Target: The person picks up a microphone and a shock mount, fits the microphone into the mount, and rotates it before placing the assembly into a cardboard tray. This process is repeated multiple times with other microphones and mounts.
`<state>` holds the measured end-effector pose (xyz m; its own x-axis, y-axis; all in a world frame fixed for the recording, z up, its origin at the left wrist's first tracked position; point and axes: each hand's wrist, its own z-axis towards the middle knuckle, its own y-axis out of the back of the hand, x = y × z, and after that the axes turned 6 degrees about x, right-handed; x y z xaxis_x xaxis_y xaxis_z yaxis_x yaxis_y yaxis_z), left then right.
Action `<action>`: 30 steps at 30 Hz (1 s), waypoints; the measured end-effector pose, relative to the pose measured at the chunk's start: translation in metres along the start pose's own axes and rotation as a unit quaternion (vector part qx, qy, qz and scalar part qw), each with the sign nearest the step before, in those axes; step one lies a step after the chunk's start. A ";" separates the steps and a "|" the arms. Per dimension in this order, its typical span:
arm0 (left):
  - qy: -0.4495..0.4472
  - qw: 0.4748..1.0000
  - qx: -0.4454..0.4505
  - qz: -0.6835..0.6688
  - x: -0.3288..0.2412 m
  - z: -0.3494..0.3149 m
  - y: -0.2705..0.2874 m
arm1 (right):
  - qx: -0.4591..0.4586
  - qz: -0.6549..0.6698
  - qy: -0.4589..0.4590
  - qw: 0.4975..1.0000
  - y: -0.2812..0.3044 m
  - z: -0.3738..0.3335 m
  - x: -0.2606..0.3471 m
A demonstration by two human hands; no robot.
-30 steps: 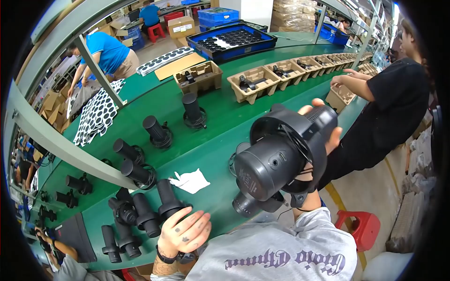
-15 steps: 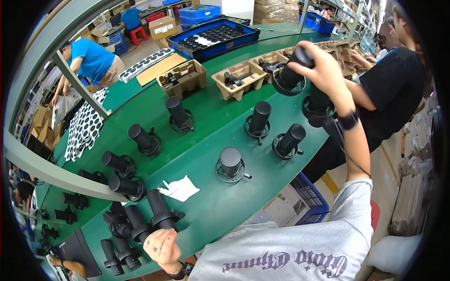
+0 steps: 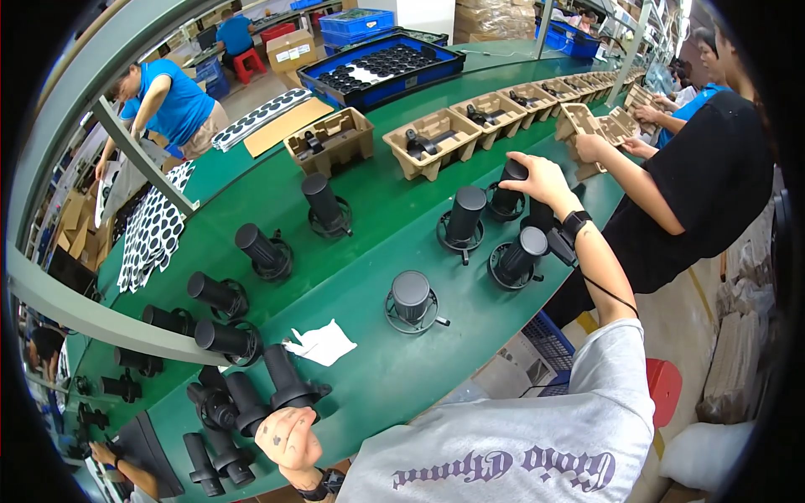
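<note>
My right hand (image 3: pixel 543 186) grips the top of a black cylindrical microphone (image 3: pixel 508 194) in a ring-shaped shock mount, which stands upright on the green table. Close by stand an upright microphone (image 3: pixel 464 216), another microphone (image 3: pixel 520 256) and, nearer me, one more microphone (image 3: pixel 411 295), all in round mounts. At the lower left my left hand (image 3: pixel 288 438) is closed beside a cluster of black microphones; whatever its fingers hold is hidden. Within that cluster, a microphone (image 3: pixel 289 377) leans next to the hand, and a microphone (image 3: pixel 201 463) lies farther left.
A white cloth (image 3: pixel 325 342) lies mid-table. Several microphones (image 3: pixel 262 250) line the conveyor belt (image 3: pixel 360 239). Beyond are brown pulp trays (image 3: pixel 432 142) with black parts and a blue crate (image 3: pixel 381 67). A co-worker in black (image 3: pixel 704 168) handles a tray at right. A grey post (image 3: pixel 109 314) crosses the left.
My right hand has brought the raised microphone down and nearer, onto the table behind the others. My left hand has barely moved. The co-worker at right now holds an open pulp tray.
</note>
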<state>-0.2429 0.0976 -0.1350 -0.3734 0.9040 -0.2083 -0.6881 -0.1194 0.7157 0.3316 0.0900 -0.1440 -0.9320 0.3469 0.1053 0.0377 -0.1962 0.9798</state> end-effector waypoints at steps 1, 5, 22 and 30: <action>0.000 1.000 0.003 -0.001 0.001 0.000 -0.002 | -0.024 0.005 -0.006 1.000 0.000 -0.005 0.002; 0.001 1.000 0.013 -0.001 0.000 0.005 -0.005 | -0.184 0.047 -0.016 0.982 -0.013 -0.036 0.006; 0.022 0.999 0.024 0.006 0.029 -0.027 -0.001 | -0.187 0.064 -0.077 0.977 0.000 -0.102 0.033; 0.023 0.999 -0.026 0.004 0.036 -0.035 0.003 | -0.022 0.319 0.229 0.920 0.103 -0.053 0.251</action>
<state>-0.2805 0.1152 -0.1636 -0.4067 0.8834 -0.2328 -0.7153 -0.1494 0.6827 0.0829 0.1082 -0.0254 -0.7803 -0.2724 0.5630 0.6234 -0.2663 0.7351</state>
